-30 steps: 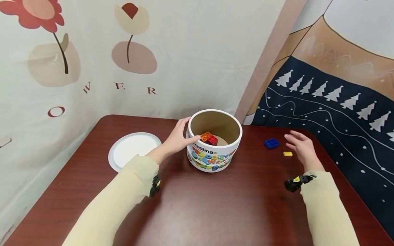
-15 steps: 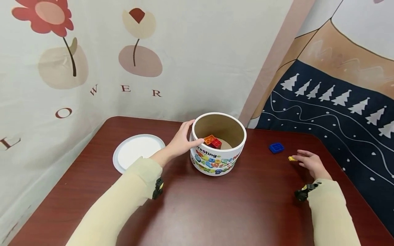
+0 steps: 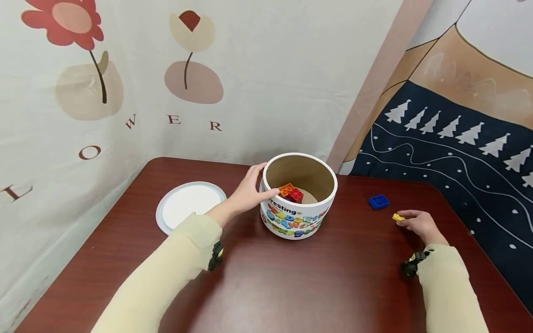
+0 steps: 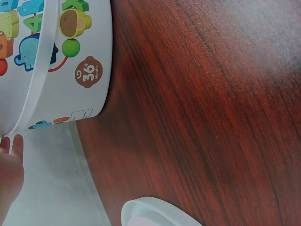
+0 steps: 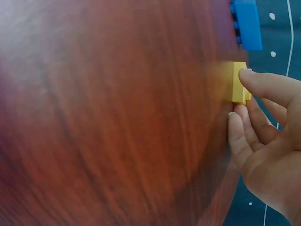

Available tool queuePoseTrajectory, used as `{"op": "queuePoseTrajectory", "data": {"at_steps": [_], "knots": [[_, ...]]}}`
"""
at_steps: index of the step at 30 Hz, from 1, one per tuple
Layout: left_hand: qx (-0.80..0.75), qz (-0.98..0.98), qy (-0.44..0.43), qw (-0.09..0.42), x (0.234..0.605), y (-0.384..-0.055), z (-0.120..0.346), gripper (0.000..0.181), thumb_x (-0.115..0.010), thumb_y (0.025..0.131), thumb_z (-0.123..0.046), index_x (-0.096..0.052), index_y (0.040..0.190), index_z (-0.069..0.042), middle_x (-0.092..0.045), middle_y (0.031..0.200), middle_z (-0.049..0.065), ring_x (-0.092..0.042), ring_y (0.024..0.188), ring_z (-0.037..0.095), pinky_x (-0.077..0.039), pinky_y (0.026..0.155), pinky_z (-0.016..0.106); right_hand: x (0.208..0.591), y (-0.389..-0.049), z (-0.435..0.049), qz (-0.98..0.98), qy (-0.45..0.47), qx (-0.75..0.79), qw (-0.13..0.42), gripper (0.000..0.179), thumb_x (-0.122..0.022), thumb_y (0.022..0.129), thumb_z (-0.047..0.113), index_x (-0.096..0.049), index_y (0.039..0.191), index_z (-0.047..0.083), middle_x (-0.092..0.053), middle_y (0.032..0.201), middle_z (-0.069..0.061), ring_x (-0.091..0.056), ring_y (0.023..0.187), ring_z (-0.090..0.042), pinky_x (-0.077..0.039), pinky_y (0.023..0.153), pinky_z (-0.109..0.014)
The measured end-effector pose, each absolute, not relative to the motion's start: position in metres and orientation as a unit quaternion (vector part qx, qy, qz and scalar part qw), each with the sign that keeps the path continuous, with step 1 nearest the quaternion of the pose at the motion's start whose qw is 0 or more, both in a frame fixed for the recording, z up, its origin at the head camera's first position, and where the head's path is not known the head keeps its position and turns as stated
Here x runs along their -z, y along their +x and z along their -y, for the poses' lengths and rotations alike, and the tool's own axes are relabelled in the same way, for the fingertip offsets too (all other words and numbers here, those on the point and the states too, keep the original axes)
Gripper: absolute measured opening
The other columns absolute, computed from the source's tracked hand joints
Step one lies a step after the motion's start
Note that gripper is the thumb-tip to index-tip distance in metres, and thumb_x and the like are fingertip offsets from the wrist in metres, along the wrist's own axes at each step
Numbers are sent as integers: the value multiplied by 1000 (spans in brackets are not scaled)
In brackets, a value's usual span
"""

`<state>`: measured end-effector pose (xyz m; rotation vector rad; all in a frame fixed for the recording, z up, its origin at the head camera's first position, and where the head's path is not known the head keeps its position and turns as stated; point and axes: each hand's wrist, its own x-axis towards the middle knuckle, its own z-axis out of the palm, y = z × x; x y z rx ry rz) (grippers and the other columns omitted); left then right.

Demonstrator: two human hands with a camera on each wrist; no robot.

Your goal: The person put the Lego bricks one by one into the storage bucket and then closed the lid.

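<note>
A white bucket printed with colourful letters stands upright at the middle back of the table. Inside it lie an orange brick and a red brick. My left hand holds the bucket's left side near the rim, thumb at the front and fingers towards the back. Over on the right, my right hand pinches a small yellow toy brick between thumb and fingers. A blue brick lies on the table just beyond that hand.
A round white lid lies on the dark red-brown table, left of the bucket behind my left forearm. Printed cloth hangs behind the table, and a dark tree-patterned cloth borders its right side.
My right hand has come down to the yellow brick and now pinches it, tilted. The left hand keeps its place on the bucket. The head view has shifted slightly.
</note>
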<state>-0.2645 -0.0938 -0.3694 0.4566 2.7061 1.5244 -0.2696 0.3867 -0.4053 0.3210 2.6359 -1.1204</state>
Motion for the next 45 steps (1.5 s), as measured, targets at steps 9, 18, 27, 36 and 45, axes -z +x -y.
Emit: {"op": "queuePoseTrajectory", "data": {"at_steps": [9, 18, 27, 36, 45], "knots": [[-482, -864, 148, -2, 369, -264, 93, 84, -70, 81, -34, -23, 146, -10, -27, 148, 10, -31, 136, 27, -28, 112, 52, 406, -262, -387, -916, 106, 371, 110, 45, -62, 89, 17, -53, 122, -12, -44, 127, -35, -51, 91, -22, -46, 63, -14], [-488, -861, 145, 3, 368, -265, 93, 85, -70, 81, -35, -22, 147, -11, -27, 148, 9, -31, 136, 26, -29, 111, 51, 404, -262, -388, -901, 88, 415, 90, 50, -58, 92, 21, -48, 126, -14, -51, 121, -28, -54, 75, 7, -52, 67, -12], [-489, -860, 144, 3, 368, -266, 93, 85, -70, 80, -35, -22, 147, -12, -27, 148, 9, -31, 136, 26, -29, 111, 51, 390, -266, -381, -874, 60, 479, 65, 45, -58, 92, 23, -54, 123, -9, -52, 86, 24, -60, 76, 9, -52, 73, -13], [-486, -862, 145, 0, 369, -266, 93, 84, -70, 81, -34, -23, 146, -11, -27, 148, 10, -31, 135, 27, -29, 111, 50, 365, -270, -362, -834, 48, 549, 34, 13, -63, 89, 23, -65, 85, 35, -58, 81, 26, -63, 73, 6, -52, 71, -11], [-484, -863, 143, 2, 369, -266, 93, 84, -70, 81, -34, -22, 146, -11, -27, 148, 10, -31, 135, 26, -29, 111, 50, 339, -277, -339, -802, 12, 597, 23, 15, -66, 87, 18, -68, 81, 32, -63, 82, 21, -65, 74, 4, -51, 68, -8]]}}
